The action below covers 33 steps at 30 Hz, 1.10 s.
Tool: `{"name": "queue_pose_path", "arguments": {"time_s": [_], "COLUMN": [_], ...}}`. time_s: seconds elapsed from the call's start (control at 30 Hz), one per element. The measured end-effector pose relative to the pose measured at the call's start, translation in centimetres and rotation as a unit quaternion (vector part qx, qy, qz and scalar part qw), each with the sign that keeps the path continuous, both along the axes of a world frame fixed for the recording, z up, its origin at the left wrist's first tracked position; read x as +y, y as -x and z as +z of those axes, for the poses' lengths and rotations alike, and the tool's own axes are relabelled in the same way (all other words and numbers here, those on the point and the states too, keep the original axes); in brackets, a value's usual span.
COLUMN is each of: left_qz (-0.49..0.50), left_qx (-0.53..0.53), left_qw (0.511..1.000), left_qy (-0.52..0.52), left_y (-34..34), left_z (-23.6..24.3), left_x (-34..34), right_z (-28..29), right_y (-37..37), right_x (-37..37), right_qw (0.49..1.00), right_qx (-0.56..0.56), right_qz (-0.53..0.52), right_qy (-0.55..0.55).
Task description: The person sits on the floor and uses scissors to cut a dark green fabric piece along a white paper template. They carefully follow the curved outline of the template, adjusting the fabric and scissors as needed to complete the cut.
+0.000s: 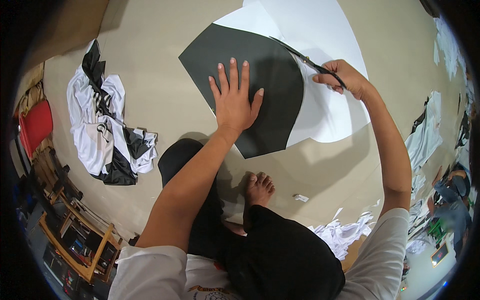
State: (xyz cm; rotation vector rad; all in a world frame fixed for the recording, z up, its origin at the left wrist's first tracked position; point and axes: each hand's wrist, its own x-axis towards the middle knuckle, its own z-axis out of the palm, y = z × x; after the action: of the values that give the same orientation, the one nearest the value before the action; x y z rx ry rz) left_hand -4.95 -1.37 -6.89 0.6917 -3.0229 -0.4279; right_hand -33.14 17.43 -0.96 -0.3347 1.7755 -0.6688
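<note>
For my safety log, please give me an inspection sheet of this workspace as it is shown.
Surface: wide tan work surface, person sitting on it barefoot.
Job's things: dark sheet lying over white sheet; scissors along the dark sheet's curved edge.
Clutter: black-and-white garment heap; white scraps.
Grippers: left hand flat on dark sheet; right hand holds scissors.
Cables: nothing seen.
Surroundings: wooden furniture, red seat, another person far right.
</note>
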Motion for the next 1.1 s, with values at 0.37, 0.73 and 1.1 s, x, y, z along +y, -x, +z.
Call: {"name": "queue_pose_path", "arguments": {"time_s": [0.37,0.73,1.1], "left_qz": [0.003,0.003,0.004], "left_qx": [-0.015,-0.027,-0.025], "left_qw": [1.000,0.999,1.000], "left_qy": [-0.019,-0.022,-0.012], "left_y": [0.1,0.2,-0.1], "left_z": [0.0,0.4,-0.3], "left_x": [-0.2,-0.4,-0.3], "right_z": [-0.2,-0.4,-0.1], "right_y": [-0.3,1.2,1.1], "right_x": [-0.6,-0.5,-0.5], "right_qw": [1.000,1.000,0.999], "right_qx": [-0.005,-0.004,0.015], "right_qz": [-0.009,0.014,0.033], "right_qy": [-0.012,-0.013,-0.033]}}
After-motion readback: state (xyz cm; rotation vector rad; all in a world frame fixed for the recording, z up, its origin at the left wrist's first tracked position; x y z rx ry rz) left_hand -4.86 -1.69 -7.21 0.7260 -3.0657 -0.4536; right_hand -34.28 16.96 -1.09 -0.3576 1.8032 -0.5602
